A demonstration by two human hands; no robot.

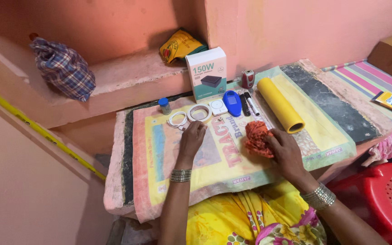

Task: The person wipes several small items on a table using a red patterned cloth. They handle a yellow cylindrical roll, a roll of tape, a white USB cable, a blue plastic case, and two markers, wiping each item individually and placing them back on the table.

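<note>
My left hand point(192, 138) rests palm down on the printed woven sack point(169, 149) that covers the stone table, its fingers curled and touching a coiled white cable point(177, 120). My right hand point(284, 149) presses on a crumpled orange cloth point(256, 137) lying on the sack. Behind the hands, in a row, lie a white ring point(199, 113), a small white square device point(218, 107), a blue oval device point(232, 103), a black pen and a white marker point(252, 104). A yellow roll point(280, 105) lies diagonally to the right.
A white and teal box point(207, 72) stands at the wall, with a small blue-capped bottle point(164, 105) and a red and grey gadget point(247, 78) nearby. A checked cloth bundle point(63, 68) and yellow packet point(180, 45) sit on the ledge. A red plastic chair point(382, 199) stands at right.
</note>
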